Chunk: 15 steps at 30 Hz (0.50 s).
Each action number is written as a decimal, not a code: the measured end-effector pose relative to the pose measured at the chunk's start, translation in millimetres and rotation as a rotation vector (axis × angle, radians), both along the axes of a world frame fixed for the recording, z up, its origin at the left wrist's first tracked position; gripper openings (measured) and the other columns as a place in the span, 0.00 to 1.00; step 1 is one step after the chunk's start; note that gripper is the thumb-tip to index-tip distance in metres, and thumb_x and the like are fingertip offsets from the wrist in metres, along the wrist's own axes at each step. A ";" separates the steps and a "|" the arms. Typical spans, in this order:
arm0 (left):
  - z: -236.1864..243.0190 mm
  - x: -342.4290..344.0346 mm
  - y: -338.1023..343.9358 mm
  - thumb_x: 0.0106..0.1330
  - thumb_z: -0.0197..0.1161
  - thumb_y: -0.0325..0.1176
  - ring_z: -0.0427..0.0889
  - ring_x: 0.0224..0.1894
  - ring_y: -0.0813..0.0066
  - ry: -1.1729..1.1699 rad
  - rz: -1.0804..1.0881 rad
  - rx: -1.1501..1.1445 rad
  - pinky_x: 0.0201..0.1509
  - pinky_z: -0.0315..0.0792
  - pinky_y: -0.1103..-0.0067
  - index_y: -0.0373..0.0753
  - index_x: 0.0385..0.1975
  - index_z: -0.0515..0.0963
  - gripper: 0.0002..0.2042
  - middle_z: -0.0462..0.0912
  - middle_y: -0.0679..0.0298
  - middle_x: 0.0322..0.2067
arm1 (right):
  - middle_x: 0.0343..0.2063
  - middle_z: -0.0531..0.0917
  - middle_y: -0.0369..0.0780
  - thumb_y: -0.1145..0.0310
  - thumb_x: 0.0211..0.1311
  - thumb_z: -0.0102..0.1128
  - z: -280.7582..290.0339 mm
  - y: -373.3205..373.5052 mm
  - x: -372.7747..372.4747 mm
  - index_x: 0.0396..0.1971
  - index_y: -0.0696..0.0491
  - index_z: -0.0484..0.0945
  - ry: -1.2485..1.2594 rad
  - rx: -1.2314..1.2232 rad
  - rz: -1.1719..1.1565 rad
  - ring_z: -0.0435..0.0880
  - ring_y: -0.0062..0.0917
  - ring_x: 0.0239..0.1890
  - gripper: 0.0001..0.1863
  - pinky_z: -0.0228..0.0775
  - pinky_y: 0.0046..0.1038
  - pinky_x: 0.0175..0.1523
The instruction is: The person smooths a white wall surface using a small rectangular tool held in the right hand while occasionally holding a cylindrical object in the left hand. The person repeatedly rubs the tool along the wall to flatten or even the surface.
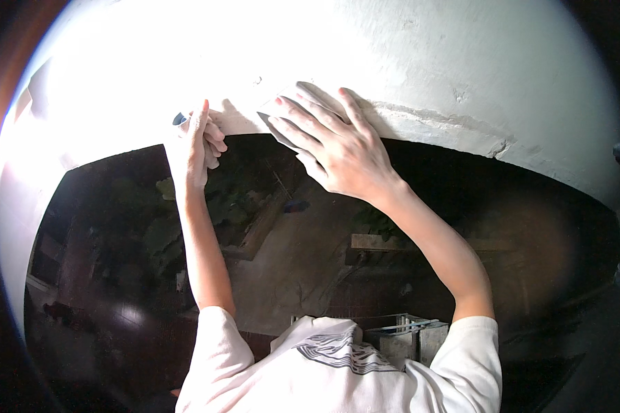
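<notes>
A grey folded sheet that looks like sandpaper (pixel 277 133) lies against the lower edge of a white plastered surface (pixel 420 62). My right hand (pixel 341 141) presses it there, fingers spread over the sheet, whose edges show beside and between them. To the left, my left hand (pixel 198 141) is raised close to the same edge, its fingers curled and one finger pointing up. A small round thing with a dark bluish end (pixel 179 119) shows at this hand; most of it is hidden, and its kind is unclear. Pale dust whitens the fingers of both hands.
A rough crack (pixel 499 148) and a ridge run along the plaster edge right of my right hand. Glare washes out the upper left. Far below, in the dark, are leafy plants (pixel 162 227), a paved strip (pixel 275 268) and a pale metal frame (pixel 410 337) near my body.
</notes>
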State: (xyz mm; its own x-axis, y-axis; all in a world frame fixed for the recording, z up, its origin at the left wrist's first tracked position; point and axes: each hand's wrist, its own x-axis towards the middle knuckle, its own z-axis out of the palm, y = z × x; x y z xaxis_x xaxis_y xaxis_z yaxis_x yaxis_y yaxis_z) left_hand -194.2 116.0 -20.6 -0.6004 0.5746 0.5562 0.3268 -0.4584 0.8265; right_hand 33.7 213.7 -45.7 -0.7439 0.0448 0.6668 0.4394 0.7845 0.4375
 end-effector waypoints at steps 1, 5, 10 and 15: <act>1.7 3.7 -3.8 0.66 0.64 0.40 0.71 0.10 0.84 0.010 0.013 -0.014 0.12 0.60 0.88 0.37 0.22 0.77 0.14 0.76 0.65 0.11 | 0.72 0.50 0.24 0.54 0.61 0.58 -1.2 -0.5 -4.7 0.69 0.30 0.54 -0.013 -0.005 -0.017 0.50 0.16 0.72 0.36 0.31 0.44 0.77; 9.5 25.3 -20.1 0.67 0.63 0.41 0.67 0.09 0.87 0.194 0.012 0.278 0.10 0.55 0.88 0.37 0.28 0.77 0.13 0.74 0.66 0.11 | 0.70 0.57 0.25 0.58 0.58 0.60 -13.7 5.9 3.5 0.69 0.25 0.54 0.032 0.080 -0.039 0.59 0.17 0.69 0.39 0.41 0.45 0.75; 45.2 26.0 -63.9 0.66 0.60 0.35 0.71 0.14 0.77 0.903 0.145 0.676 0.14 0.62 0.83 0.31 0.35 0.73 0.11 0.74 0.63 0.16 | 0.68 0.63 0.28 0.62 0.55 0.59 -32.3 33.0 69.5 0.64 0.27 0.65 0.066 0.176 -0.121 0.62 0.24 0.68 0.34 0.33 0.48 0.75; 126.3 58.6 -126.7 0.45 0.69 0.62 0.74 0.22 0.72 1.265 -0.498 0.226 0.23 0.62 0.79 0.43 0.43 0.75 0.32 0.77 0.64 0.28 | 0.68 0.63 0.26 0.58 0.58 0.55 -56.6 51.6 111.4 0.62 0.24 0.67 0.198 0.056 -0.199 0.64 0.23 0.67 0.30 0.35 0.49 0.75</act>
State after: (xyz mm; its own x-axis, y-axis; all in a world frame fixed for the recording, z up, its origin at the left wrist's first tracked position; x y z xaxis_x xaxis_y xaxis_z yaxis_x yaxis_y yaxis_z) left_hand -135.6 -10.7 105.8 0.6203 0.4026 0.6732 0.5566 -0.8307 -0.0160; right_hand 145.1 265.4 -102.3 -0.5793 0.1364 0.8036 0.6637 0.6513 0.3679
